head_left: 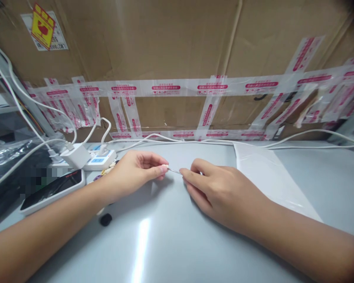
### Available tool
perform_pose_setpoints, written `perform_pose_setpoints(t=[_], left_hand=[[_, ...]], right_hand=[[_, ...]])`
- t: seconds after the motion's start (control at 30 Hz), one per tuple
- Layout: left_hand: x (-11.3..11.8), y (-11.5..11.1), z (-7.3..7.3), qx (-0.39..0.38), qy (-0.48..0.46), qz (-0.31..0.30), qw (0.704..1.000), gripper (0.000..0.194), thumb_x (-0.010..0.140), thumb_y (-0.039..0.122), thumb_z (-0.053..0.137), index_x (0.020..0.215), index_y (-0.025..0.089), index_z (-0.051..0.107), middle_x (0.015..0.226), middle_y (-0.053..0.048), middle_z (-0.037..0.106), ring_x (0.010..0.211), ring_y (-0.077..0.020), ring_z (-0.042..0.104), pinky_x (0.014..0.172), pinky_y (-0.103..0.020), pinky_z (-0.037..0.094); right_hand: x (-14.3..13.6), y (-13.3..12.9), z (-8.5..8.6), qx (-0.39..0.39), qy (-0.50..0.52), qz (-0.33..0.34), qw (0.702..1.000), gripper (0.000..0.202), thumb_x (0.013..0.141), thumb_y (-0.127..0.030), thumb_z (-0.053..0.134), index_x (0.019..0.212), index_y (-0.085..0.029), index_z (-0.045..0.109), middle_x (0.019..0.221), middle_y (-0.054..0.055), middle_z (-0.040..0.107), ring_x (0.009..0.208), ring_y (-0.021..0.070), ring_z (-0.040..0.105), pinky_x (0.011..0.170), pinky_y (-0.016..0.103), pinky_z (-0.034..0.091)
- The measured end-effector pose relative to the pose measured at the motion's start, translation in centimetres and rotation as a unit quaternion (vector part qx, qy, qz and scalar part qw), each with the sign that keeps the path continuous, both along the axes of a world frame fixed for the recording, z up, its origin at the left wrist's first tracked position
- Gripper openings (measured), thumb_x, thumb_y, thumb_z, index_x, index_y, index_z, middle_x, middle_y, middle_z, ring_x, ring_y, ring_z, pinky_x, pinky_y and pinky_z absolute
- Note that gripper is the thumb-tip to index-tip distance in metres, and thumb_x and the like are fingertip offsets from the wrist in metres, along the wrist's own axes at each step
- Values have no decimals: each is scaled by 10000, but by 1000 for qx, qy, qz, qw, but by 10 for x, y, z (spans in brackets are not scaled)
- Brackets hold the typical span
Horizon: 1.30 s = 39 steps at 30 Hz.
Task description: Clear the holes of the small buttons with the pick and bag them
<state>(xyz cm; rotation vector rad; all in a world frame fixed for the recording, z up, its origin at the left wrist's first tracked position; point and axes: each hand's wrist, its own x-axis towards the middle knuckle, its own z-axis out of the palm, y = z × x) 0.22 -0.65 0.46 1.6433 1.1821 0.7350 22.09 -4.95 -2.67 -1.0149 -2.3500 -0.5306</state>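
Observation:
Between thumb and fingers, my left hand [141,171] pinches a small white piece [166,167]. A thin metal rod [174,171] runs from that piece toward my right hand [215,184], whose fingertips are closed on its other end. Both hands are just above the grey table [165,236], left of a flat white plastic bag [262,177]. How the rod joins the white piece is too small to make out. Under my left forearm lies a small black object [105,219], with other small items partly hidden by the wrist.
A large taped cardboard box [171,39] stands along the back. A power strip [104,158] with a white adapter [76,155] and cables is at the left, behind a white device with a dark screen [56,188]. A white cable [194,142] runs along the box's foot.

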Motion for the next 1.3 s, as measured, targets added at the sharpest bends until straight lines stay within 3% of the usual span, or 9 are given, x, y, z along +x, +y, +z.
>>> perform_pose_setpoints(t=[0.33, 0.47, 0.6, 0.67, 0.73, 0.83, 0.97, 1.1, 1.3], left_hand=[[4, -8, 0, 46, 71, 24, 996, 199, 778, 336, 726, 887, 169, 728, 747, -28, 735, 698, -160, 670, 679, -281, 536], [4, -11, -4, 139, 123, 10, 982, 172, 812, 343, 678, 887, 202, 741, 870, -28, 763, 800, -188, 698, 734, -294, 552], [5, -14, -3, 279, 217, -31, 935, 173, 873, 273, 584, 871, 210, 746, 909, -22, 754, 796, -172, 682, 763, -295, 532], [4, -13, -1, 302, 231, -36, 924, 187, 885, 278, 569, 881, 213, 745, 924, -20, 753, 804, -172, 681, 763, -295, 528], [3, -12, 2, 270, 204, -23, 941, 172, 873, 302, 599, 899, 211, 743, 945, -18, 758, 839, -177, 691, 793, -291, 537], [3, -9, 6, 151, 128, 12, 980, 179, 816, 328, 679, 933, 206, 740, 953, -19, 770, 883, -194, 710, 824, -297, 554], [6, -9, 8, 27, 47, 25, 998, 228, 763, 310, 741, 956, 188, 732, 903, -32, 777, 880, -207, 723, 810, -316, 574], [10, -13, 5, 6, -5, -18, 1000, 227, 758, 318, 763, 927, 172, 724, 914, -40, 774, 897, -200, 722, 835, -314, 573], [12, -18, 0, 4, -20, -76, 997, 214, 806, 346, 728, 948, 186, 719, 996, -43, 759, 960, -200, 698, 863, -316, 554]], right_hand=[[-1, -4, 3, -15, -60, -12, 998, 259, 940, -125, 435, 842, -149, 674, 720, 24, 523, 490, 131, 368, 472, 308, 210], [-2, -6, 4, 7, -94, -17, 995, 239, 938, -111, 447, 809, -153, 644, 696, 21, 495, 485, 133, 348, 461, 310, 175], [-3, -6, 3, 12, -101, -23, 995, 213, 920, -99, 473, 806, -158, 643, 684, 15, 490, 472, 135, 331, 451, 309, 162], [-3, -5, 2, 10, -91, -26, 995, 223, 920, -106, 469, 793, -160, 643, 681, 15, 492, 470, 137, 331, 451, 312, 161], [-2, -4, 2, -9, -66, -34, 997, 234, 925, -126, 460, 779, -163, 638, 696, 20, 507, 477, 136, 345, 458, 311, 177], [-2, -3, 6, -99, 38, -49, 993, 222, 941, -151, 432, 819, -164, 617, 741, 29, 552, 551, 141, 443, 508, 291, 282], [-7, -4, 14, -254, 233, -32, 938, 219, 968, -207, 413, 821, -189, 573, 700, 0, 566, 634, 144, 518, 586, 266, 387], [-14, -6, 16, -360, 325, -14, 874, 136, 909, -303, 546, 850, -207, 621, 621, -45, 476, 546, 118, 445, 502, 238, 356], [-16, -6, 13, -415, 379, -3, 827, 135, 859, -300, 593, 776, -198, 624, 581, -52, 436, 527, 107, 403, 480, 231, 324]])
